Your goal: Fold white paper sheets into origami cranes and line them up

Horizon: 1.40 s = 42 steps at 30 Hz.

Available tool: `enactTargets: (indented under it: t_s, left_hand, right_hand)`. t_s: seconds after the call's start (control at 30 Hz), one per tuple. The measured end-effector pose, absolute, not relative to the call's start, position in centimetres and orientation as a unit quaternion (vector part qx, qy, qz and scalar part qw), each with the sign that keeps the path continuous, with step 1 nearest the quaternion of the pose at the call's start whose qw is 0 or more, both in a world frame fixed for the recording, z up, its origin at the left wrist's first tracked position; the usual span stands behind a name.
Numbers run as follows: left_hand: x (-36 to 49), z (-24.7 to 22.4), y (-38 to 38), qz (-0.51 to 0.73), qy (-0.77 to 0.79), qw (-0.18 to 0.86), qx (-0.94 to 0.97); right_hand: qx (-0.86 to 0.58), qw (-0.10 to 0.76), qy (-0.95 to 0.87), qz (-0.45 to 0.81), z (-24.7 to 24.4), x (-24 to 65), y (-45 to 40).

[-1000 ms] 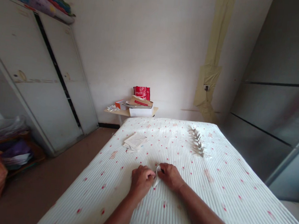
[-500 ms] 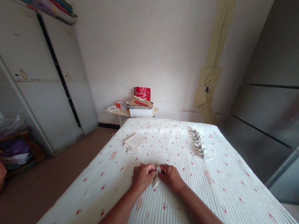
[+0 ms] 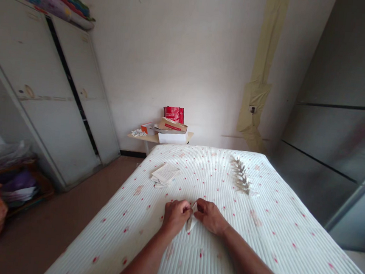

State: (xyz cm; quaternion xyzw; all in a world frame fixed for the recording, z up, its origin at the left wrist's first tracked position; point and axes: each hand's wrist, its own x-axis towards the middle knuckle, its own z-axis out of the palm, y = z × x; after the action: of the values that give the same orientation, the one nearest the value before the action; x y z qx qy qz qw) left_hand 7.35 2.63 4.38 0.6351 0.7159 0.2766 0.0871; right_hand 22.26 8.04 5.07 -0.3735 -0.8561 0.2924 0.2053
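Observation:
Between my two hands is a small folded piece of paper (image 3: 192, 219), its pointed end toward me, just over the white bedspread (image 3: 204, 258) with red dots. My left hand (image 3: 176, 215) pinches its left side with curled fingers. On the other side, the thumb and fingers of my right hand (image 3: 210, 216) close on its right upper edge. A stack of printed paper sheets (image 3: 165, 174) lies beyond my left hand. Several folded paper figures (image 3: 242, 175) stand in a row beyond my right hand.
Behind the bed's far edge, a small table (image 3: 152, 138) bears a white box (image 3: 172, 137), a red bag (image 3: 174, 114) and small white folded pieces (image 3: 138, 132). A cabinet (image 3: 46, 86) stands on the left, a grey wardrobe (image 3: 336, 137) on the right.
The fingers of my right hand have shifted slightly up on the folded paper, and more of the paper's right face shows. My left hand has barely moved.

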Motion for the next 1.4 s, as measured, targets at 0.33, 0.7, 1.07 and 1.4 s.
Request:
enactTargets:
  t_s: [0.33,0.7,1.07,1.4]
  left_hand:
    - [7.7,4.6,2.2,0.275,0.715,0.074,0.638]
    - [8.2,3.3,0.2,0.336,0.617,0.039,0.711]
    - [8.3,3.5,-2.2,0.263,0.585,0.016,0.767]
    - [8.8,4.7,-3.2,0.246,0.605,0.029,0.756]
  right_hand:
    - [-0.413,0.214,-0.855,0.229,5.0,21.6,7.7]
    - [-0.454,0.193,-0.863,0.109,4.2,20.8,7.4]
    - [-0.469,0.164,-0.858,0.132,4.2,21.2,8.7]
    - [-0.467,0.157,-0.864,0.104,4.7,21.5,9.5]
